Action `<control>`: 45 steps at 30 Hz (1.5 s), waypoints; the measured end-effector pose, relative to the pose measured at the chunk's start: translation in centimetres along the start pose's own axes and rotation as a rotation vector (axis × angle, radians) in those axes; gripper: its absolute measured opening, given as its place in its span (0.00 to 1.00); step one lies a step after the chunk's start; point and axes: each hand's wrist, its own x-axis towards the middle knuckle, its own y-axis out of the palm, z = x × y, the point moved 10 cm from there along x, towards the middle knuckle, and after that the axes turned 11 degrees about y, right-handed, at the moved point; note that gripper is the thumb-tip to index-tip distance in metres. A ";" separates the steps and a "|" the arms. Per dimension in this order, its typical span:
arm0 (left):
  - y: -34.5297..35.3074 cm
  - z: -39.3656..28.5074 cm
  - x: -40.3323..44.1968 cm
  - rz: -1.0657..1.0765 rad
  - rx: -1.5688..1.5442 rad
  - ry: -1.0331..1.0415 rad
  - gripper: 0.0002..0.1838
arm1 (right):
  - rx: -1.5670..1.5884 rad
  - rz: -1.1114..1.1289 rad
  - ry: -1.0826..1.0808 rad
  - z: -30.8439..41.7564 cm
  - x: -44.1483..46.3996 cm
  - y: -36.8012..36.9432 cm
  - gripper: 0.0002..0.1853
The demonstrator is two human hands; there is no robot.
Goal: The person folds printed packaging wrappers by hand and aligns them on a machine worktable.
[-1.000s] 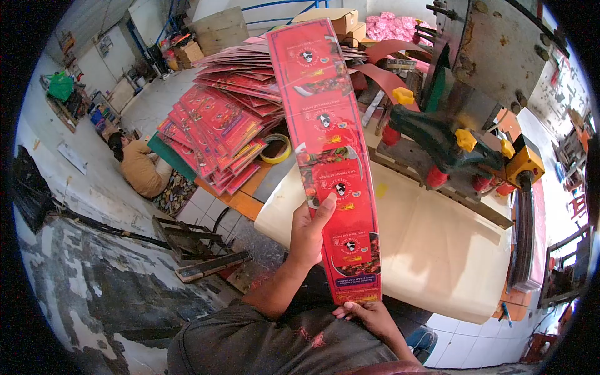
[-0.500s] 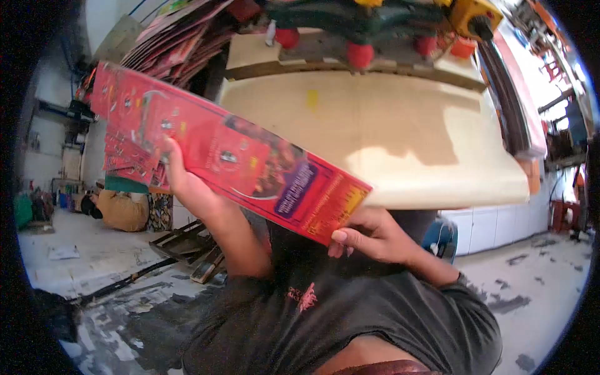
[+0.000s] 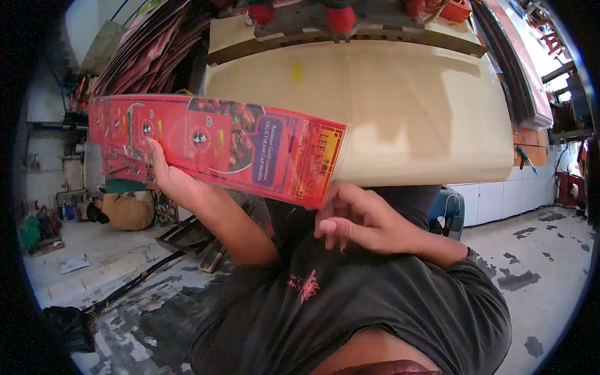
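Note:
My left hand (image 3: 178, 181) grips a long red printed cardboard strip (image 3: 209, 140) from below, near its left part, with the thumb over the front face. The strip carries food pictures, a purple text panel and a yellow-edged block at its right end. It looks glossy and bends slightly. My right hand (image 3: 362, 222) is beside the lower right corner, thumb and fingers apart and partly curled. Whether a fingertip still touches the edge, I cannot tell. More red printed pieces (image 3: 122, 167) show below the strip's left end.
A cream-topped table (image 3: 425, 119) lies ahead, with red round parts (image 3: 340, 20) of a machine behind it. Red sheets (image 3: 147, 50) lean in a pile at upper left. Long stacked boards (image 3: 515, 75) stand right. A metal frame (image 3: 187, 237) lies on the floor.
The strip has turned closer to level, its right end rising and shifting left. My right hand has loosened from its right end. The view has shifted down slightly.

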 end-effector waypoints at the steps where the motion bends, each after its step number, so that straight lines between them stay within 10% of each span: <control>1: -0.2 0.1 0.2 0.002 0.002 -0.003 0.23 | 0.003 -0.002 0.001 -0.2 0.2 -0.1 0.13; 24: -1.6 1.9 0.3 -0.049 0.039 -0.011 0.26 | -0.216 -0.372 -0.191 2.6 1.0 -3.8 0.20; 30: -2.5 1.3 1.0 -0.089 0.055 0.040 0.27 | -0.233 0.404 -0.090 2.0 -0.1 1.1 0.18; 31: -2.5 1.4 1.0 -0.088 0.056 0.039 0.27 | -0.126 0.454 -0.363 4.6 -1.2 2.2 0.14; 42: -2.0 0.9 0.3 -0.101 0.102 0.110 0.28 | 0.521 0.839 -0.760 10.5 -7.6 7.1 0.17; 45: -2.8 1.5 0.7 -0.091 0.066 0.081 0.29 | 1.653 0.668 -0.964 6.9 -7.1 2.4 0.11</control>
